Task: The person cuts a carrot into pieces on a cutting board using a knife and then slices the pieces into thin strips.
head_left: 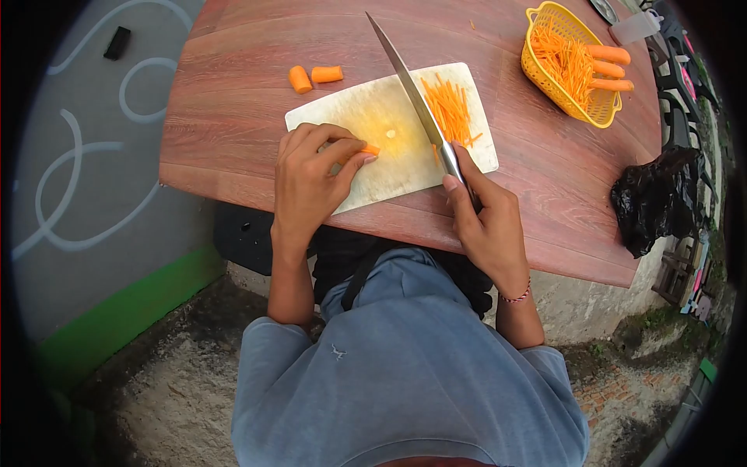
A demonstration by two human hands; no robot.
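Observation:
My left hand (315,167) is closed on a small piece of carrot (371,149) at the left part of the white cutting board (389,191); most of the piece is hidden by my fingers. In my right hand (490,218) is the handle of a large kitchen knife (412,89), its blade slanting up and left across the board, past the far edge. Right of the blade lies a pile of thin carrot strips (450,109). Two short carrot chunks, one upright-looking (299,79) and one lying flat (327,74), rest on the table beyond the board.
A yellow plastic basket (537,74) with carrot strips and several whole carrots stands at the far right of the wooden table (233,93). Behind it is a translucent bottle (636,28). A black plastic bag (657,198) hangs by the right edge.

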